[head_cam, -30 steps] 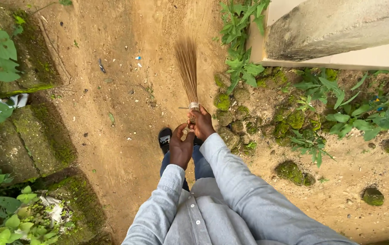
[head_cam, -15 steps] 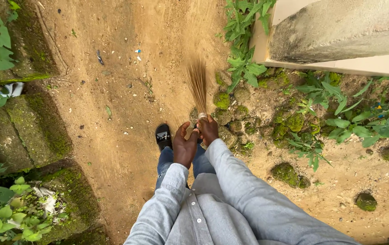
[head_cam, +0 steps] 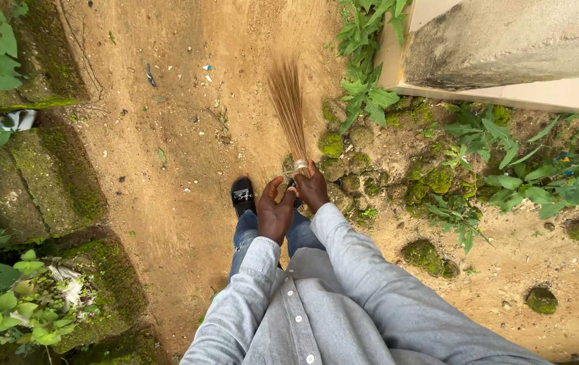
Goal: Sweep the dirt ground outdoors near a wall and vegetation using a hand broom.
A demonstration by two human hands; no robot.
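Observation:
A short broom of thin brown sticks [head_cam: 288,105], bound with a pale band near its base, points away from me over the bare dirt path. My right hand [head_cam: 312,186] grips the broom's bound end. My left hand [head_cam: 274,211] presses against that same end from below, fingers curled toward it. Grey shirt sleeves cover both arms. A black shoe [head_cam: 243,195] and blue jeans show beneath my hands.
Mossy concrete blocks [head_cam: 46,182] line the left side with leafy plants. Mossy stones [head_cam: 428,254] and weeds [head_cam: 364,81] lie on the right, under a concrete ledge [head_cam: 506,47]. Small litter scraps [head_cam: 206,68] dot the dirt ahead.
The broom swung toward me and to the right, then back out ahead. My hands stayed joined at its base while I shifted slightly forward.

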